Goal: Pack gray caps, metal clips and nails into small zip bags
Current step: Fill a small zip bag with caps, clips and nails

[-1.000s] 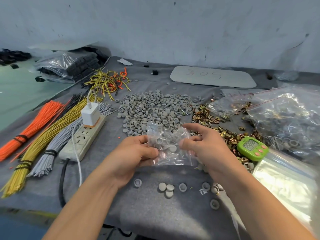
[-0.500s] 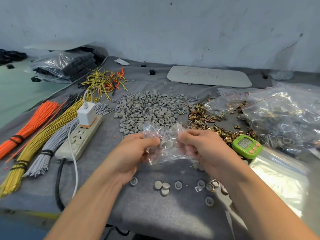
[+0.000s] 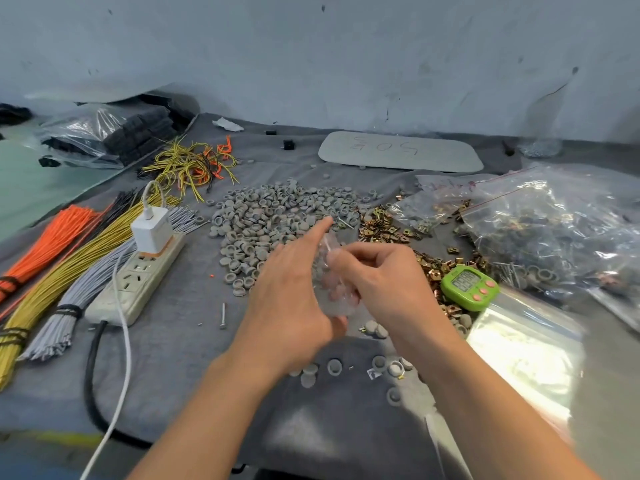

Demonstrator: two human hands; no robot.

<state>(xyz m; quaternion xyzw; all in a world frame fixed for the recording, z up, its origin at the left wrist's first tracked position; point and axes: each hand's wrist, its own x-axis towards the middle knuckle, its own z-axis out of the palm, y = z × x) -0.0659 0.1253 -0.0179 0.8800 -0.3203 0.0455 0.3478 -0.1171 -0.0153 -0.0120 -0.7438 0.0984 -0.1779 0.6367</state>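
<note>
A small clear zip bag (image 3: 333, 292) with a few gray caps inside is held upright between both hands above the gray cloth. My left hand (image 3: 294, 299) cups its left side, thumb under the bag and index finger stretched toward the pile of gray caps (image 3: 277, 216). My right hand (image 3: 388, 275) grips the bag's right side with curled fingers. Brass-coloured metal clips (image 3: 384, 230) lie to the right of the caps. A single nail (image 3: 223, 316) lies left of my left hand. Loose caps (image 3: 334, 367) sit on the cloth below my wrists.
A green timer (image 3: 469, 287) and a stack of empty zip bags (image 3: 526, 348) lie to the right. Large filled bags (image 3: 554, 230) stand at far right. A power strip (image 3: 138, 278) with charger and bundles of orange, yellow and gray wires (image 3: 52, 271) fill the left side.
The bag has turned from spread flat between both hands to upright and bunched. My hands have closed together, and my left index finger now stretches out toward the cap pile.
</note>
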